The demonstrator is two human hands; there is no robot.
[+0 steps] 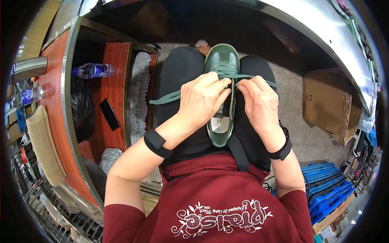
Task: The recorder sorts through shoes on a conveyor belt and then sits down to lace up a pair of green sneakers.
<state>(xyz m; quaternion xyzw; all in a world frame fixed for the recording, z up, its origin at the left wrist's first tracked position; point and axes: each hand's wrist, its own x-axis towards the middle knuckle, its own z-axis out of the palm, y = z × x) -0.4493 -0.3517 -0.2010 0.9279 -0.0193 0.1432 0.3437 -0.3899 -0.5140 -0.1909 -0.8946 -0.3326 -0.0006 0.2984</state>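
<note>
A dark green lace-up shoe rests on my lap between my thighs, its toe pointing away from me. Pale material shows inside its opening, near the heel. Green shoelace runs across the top of the shoe, one flat end trailing out to the left over my thigh. My left hand is closed over the left side of the lacing, thumb and fingertips pinching at the shoe's eyelet edge. My right hand pinches the lace on the right side, close to the eyelets, with a lace end passing behind its fingers.
On the left, a reddish wooden shelf holds a black phone and a plastic bottle. A stack of beige insole-like pieces lies farther left. Cardboard box and blue crates stand on the right. A metal-edged bench curves overhead.
</note>
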